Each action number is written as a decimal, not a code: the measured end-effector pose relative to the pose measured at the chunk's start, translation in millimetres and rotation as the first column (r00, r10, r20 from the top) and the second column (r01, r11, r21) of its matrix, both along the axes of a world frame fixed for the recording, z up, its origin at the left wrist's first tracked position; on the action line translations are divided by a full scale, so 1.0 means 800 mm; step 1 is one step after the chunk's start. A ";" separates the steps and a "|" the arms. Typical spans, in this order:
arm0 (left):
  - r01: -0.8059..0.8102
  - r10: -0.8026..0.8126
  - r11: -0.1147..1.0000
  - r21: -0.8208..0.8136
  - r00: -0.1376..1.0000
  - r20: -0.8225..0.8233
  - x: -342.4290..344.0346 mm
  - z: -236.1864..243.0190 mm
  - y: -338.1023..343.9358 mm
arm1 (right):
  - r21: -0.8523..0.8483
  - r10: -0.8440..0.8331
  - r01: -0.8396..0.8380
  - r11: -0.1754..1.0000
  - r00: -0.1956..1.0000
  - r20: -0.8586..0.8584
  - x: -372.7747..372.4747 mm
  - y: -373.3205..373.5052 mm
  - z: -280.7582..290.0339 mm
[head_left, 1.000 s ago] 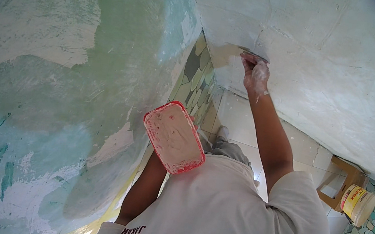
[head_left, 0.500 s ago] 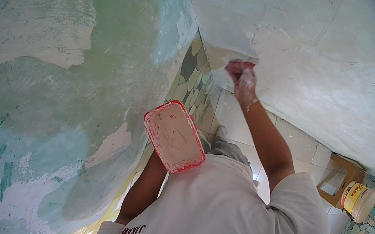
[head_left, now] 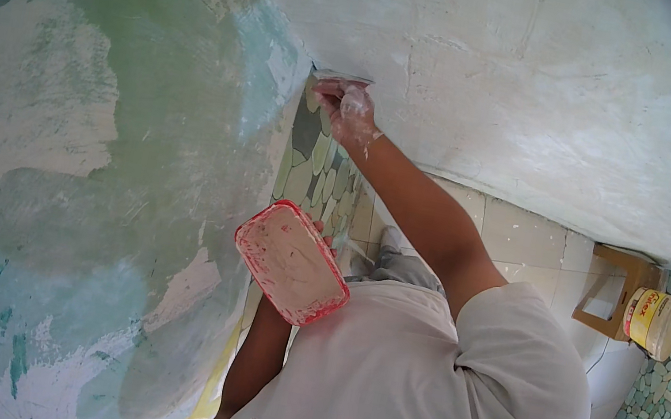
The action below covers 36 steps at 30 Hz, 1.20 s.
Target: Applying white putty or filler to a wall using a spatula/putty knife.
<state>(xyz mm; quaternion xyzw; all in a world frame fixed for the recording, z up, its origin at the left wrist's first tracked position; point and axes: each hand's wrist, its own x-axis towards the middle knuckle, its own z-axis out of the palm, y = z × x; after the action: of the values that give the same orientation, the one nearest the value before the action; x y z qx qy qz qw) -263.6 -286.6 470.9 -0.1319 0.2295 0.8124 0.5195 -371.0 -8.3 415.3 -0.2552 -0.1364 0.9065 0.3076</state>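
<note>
My right hand (head_left: 351, 113), smeared with pale paste, grips a flat scraper (head_left: 346, 78) against the white wall (head_left: 537, 84), right by the inside corner. In my left hand (head_left: 324, 237), mostly hidden under it, is a red-rimmed rectangular tray (head_left: 290, 264) coated and partly filled with beige paste. The tray is beside the patchy green wall (head_left: 143, 131), in front of my shirt.
Greenish stone cladding (head_left: 308, 160) runs below the corner. Beige floor tiles (head_left: 511, 232) show beneath. At the right are a brown cardboard box (head_left: 600, 314), a bucket (head_left: 658, 325) with a yellow label and a strip of green pebble tiles (head_left: 646, 408).
My right hand with the scraper has moved left along the white wall, to the corner. The view has shifted, and the tray sits a little lower and further left in it.
</note>
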 end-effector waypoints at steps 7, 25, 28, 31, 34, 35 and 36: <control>0.044 -0.037 0.990 0.134 0.998 -0.051 0.006 0.020 0.030 | -0.141 -0.037 0.069 0.988 0.975 0.217 0.042 0.011 -0.092; -0.027 0.029 0.996 0.081 0.999 -0.022 -0.015 0.006 0.000 | 0.022 0.039 -0.042 0.999 0.992 0.121 0.151 -0.036 0.041; 0.050 -0.037 0.993 0.109 0.993 -0.113 -0.030 -0.017 -0.016 | 0.117 0.117 -0.122 0.986 0.992 0.050 0.207 -0.042 0.091; 0.081 -0.057 0.976 0.200 0.991 -0.121 -0.039 -0.022 -0.004 | 0.237 0.093 -0.091 0.967 0.996 0.000 0.255 -0.040 0.129; 0.162 -0.119 0.948 0.273 0.979 -0.168 -0.046 0.002 0.021 | 0.515 0.182 -0.113 0.850 0.980 -0.085 0.299 -0.052 0.206; 0.159 -0.109 0.982 0.098 0.915 -0.389 -0.051 -0.007 0.027 | 0.608 0.215 -0.150 0.779 0.976 -0.034 0.313 -0.062 0.229; 0.117 -0.139 0.990 -0.076 0.800 -0.584 -0.052 -0.012 0.031 | 0.692 0.235 -0.185 0.697 0.972 0.023 0.327 -0.071 0.250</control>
<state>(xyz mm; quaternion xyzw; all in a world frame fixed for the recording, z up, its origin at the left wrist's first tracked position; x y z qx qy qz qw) -305.1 -261.5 461.3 0.1321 0.4017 0.7723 0.4742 -109.8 -65.1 615.0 -0.0746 -0.4815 0.8274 0.2794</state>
